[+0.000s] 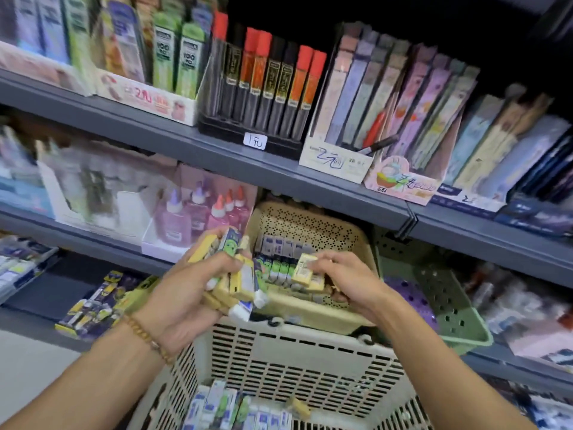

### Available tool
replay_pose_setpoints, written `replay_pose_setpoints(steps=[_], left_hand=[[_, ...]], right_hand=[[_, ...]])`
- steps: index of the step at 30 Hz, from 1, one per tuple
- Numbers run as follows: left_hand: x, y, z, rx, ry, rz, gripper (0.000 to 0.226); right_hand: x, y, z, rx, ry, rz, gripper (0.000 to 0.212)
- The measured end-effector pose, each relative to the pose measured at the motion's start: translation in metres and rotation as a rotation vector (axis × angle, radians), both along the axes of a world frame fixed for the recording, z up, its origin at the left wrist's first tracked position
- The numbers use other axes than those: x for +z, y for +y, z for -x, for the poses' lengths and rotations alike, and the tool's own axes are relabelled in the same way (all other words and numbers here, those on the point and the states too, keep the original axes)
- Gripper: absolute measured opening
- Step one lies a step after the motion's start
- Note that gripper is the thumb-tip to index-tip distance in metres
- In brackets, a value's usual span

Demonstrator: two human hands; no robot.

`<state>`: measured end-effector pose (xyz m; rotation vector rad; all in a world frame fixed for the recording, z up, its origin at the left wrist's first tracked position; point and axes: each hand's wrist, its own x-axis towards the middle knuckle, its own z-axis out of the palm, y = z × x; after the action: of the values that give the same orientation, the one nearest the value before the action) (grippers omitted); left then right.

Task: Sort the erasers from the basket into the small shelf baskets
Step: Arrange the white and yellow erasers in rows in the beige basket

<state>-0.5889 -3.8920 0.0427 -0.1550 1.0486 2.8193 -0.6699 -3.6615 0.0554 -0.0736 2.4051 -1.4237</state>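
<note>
Left hand [183, 293] gripping a bunch of erasers [235, 274]; right hand [347, 280] pinching 1 yellow eraser [305, 265] over the beige shelf basket [310, 225]. Green basket [449, 305] just beside it. White basket [294, 361] below, erasers inside. Glue bottles [198, 212] on the shelf.

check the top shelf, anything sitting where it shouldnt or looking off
Yes: a red pen and a black marker lie loose and slanted in the white display box, among upright pastel packs. The packs to the right lean sideways. Everything else looks orderly.
</note>
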Motion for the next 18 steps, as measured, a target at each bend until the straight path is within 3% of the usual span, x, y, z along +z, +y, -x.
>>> replay_pose_setpoints(steps=[3, 7, 18], left_hand=[[-0.005, -0.009, 0.006, 0.043, 0.018, -0.025, 0.063], [-0.006, -0.010, 0.010, 0.071, 0.040, -0.021, 0.046], [0.000, 0.001, 0.013, 0.086, 0.014, -0.045, 0.042]], right_hand=[[-0.010, -0.020, 0.017, 0.131, -0.055, -0.164, 0.013], [-0.016, -0.036, 0.024, 0.288, -0.130, -0.297, 0.022], [-0.026, -0.028, 0.027, 0.218, -0.042, -0.371, 0.014]])
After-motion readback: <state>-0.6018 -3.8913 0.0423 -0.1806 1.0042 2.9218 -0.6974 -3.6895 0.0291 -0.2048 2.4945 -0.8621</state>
